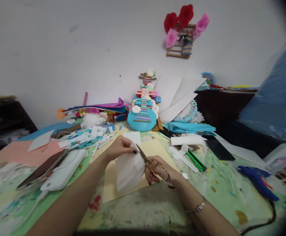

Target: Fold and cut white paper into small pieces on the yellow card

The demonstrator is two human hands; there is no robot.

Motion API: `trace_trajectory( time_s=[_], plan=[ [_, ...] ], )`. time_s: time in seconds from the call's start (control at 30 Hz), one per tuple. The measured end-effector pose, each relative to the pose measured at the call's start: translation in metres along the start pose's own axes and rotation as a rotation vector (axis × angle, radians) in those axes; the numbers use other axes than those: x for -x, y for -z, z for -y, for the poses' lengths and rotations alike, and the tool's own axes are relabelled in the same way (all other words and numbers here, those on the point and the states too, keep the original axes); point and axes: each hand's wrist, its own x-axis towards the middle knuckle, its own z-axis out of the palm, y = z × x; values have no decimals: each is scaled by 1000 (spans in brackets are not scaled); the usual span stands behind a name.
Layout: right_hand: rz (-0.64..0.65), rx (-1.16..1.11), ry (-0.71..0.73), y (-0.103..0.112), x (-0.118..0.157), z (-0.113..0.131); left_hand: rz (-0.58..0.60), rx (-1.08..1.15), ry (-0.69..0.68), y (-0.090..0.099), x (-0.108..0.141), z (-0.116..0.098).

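Note:
A thin white paper sheet [129, 170] hangs from my left hand [122, 147], whose thumb and fingers pinch its upper edge. My right hand [157, 168] is closed around gold-handled scissors [146, 160], which point up and to the left. Their blades lie at the paper's upper right edge, close to my left fingertips. Whether the blades are parted is too small to tell. Beneath both hands lies a pale yellow sheet [111, 188], with a small white piece [133, 137] just behind it.
Blue pipa-shaped craft [142, 120] stands at the wall. On the left are a white power strip [64, 170], pink paper [15, 152] and paper scraps. On the right are a green cutter [194, 160], a black phone [219, 147] and a blue glue gun [257, 180].

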Motion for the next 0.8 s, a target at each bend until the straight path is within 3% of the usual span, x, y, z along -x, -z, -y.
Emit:
trace_trajectory(
  time_s=[0.37, 0.57, 0.8],
  plan=[
    [-24, -44, -174, -1, 0, 5, -19, -11, -7, 3, -1, 4],
    [-47, 50, -95, -6, 1, 14, -15, -17, 3, 2, 0, 1],
    [-64, 56, -120, -8, -1, 18, -14, -2, 11, 1, 0, -1]
  ],
)
